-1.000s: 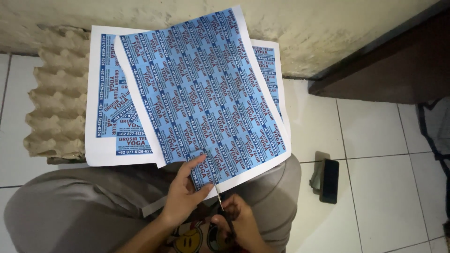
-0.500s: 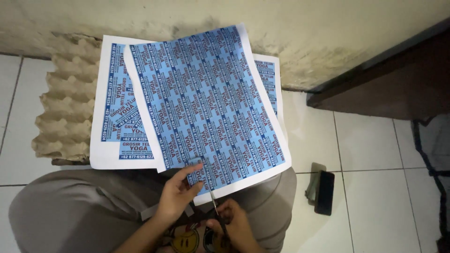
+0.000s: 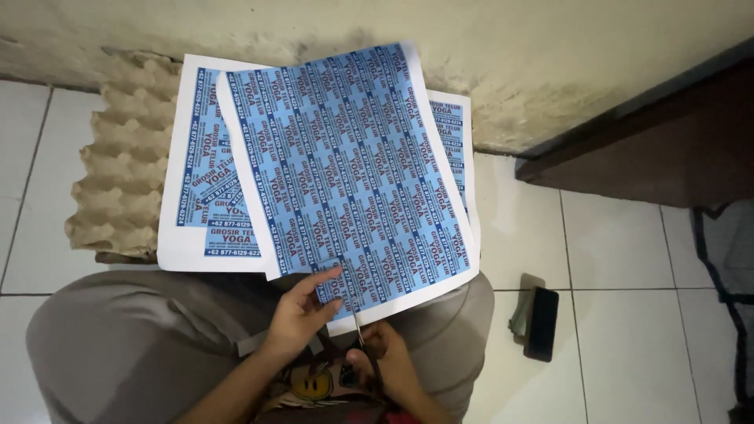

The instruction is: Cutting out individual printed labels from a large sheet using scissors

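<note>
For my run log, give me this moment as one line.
left hand: pinching near edge of blue printed sheet | right hand: working scissors at that edge | beneath: second printed sheet, egg tray

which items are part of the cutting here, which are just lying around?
In use: top blue sheet, scissors, left hand, right hand.
Lying about: sheets underneath, egg tray, phone.

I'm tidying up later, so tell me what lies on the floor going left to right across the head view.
Egg tray → printed blue sheet held by the left hand → dark phone → dark cloth at the right edge.
</note>
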